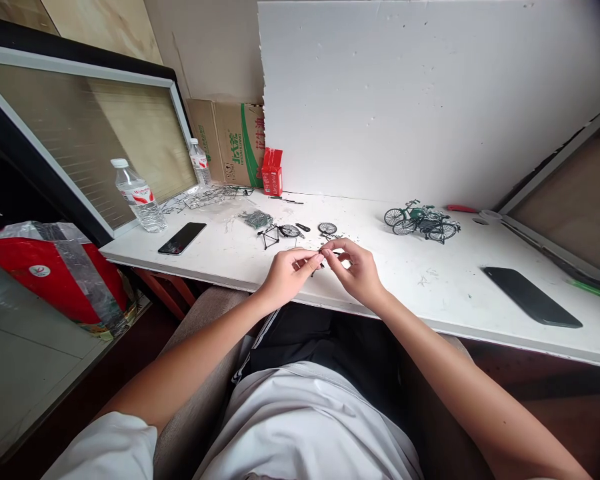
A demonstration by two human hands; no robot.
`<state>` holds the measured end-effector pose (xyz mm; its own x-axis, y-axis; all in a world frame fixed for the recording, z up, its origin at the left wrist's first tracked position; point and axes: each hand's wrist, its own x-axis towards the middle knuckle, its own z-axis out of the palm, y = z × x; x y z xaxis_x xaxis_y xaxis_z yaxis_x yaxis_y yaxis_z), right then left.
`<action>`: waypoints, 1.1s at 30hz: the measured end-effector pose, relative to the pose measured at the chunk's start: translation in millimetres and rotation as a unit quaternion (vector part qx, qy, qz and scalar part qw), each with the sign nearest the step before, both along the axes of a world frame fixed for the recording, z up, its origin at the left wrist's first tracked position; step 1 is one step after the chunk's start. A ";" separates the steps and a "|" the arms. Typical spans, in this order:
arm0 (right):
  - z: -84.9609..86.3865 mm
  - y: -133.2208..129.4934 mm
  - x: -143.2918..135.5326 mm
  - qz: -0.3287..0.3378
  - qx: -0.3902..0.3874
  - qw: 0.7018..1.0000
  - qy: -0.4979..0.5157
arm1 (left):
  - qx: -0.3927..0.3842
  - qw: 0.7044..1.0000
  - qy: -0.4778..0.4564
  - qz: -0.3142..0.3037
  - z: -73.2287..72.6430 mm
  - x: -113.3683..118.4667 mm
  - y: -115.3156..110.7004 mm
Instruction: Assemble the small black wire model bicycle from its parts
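Note:
My left hand (291, 270) and my right hand (356, 270) meet fingertip to fingertip above the table's front edge. Both are pinched closed on a small dark part (322, 265), mostly hidden by the fingers. Just beyond them lies a black model bicycle frame (271, 236) with a spoked wheel (290, 231) at its right end. A loose model wheel (327, 228) rests behind my fingertips, with tiny dark pieces scattered around it. Further right, assembled model bicycles (420, 221), green and black, stand close together.
On the white table (380, 280) are a black phone (183, 239) at left and a dark flat case (533, 297) at right. Water bottles (139, 199), a bag of parts (257, 219), black part frames (215, 196), a red box (273, 172) and a carton (230, 143) stand or lie further back.

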<state>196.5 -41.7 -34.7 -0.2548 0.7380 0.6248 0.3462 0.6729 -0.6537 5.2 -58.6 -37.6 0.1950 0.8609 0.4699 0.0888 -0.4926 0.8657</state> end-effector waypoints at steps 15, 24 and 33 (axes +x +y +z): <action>-1.9 3.3 1.3 0.009 -0.011 0.999 0.033 | 0.038 0.998 0.056 0.006 0.9 -5.7 1.0; 8.9 1.6 7.3 0.060 -0.067 0.995 0.042 | 0.093 0.992 0.087 -0.007 9.1 -9.7 -4.0; 21.7 -6.3 9.2 0.092 -0.051 0.994 0.037 | 0.130 0.987 0.089 -0.014 16.2 -10.7 -9.6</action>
